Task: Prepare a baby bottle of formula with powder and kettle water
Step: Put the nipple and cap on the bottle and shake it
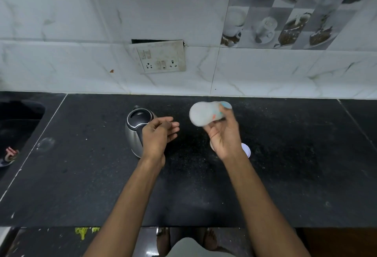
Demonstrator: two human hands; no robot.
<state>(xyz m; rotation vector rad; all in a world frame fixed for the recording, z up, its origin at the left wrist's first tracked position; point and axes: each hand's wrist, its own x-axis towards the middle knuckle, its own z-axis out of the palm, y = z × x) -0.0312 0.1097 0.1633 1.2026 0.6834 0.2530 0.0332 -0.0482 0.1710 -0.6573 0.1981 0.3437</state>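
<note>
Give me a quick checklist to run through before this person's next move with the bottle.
1. Firm hold on the baby bottle: ok, the right hand grips it above the counter.
2. Left hand free: ok, open and holding nothing.
3. Kettle within reach: ok, upright beside the left hand.
4. Kettle lid closed: ok, it looks shut.
5. Bottle sealed: cannot tell, it is blurred.
6. White round item behind the right wrist: cannot tell what it is.
</note>
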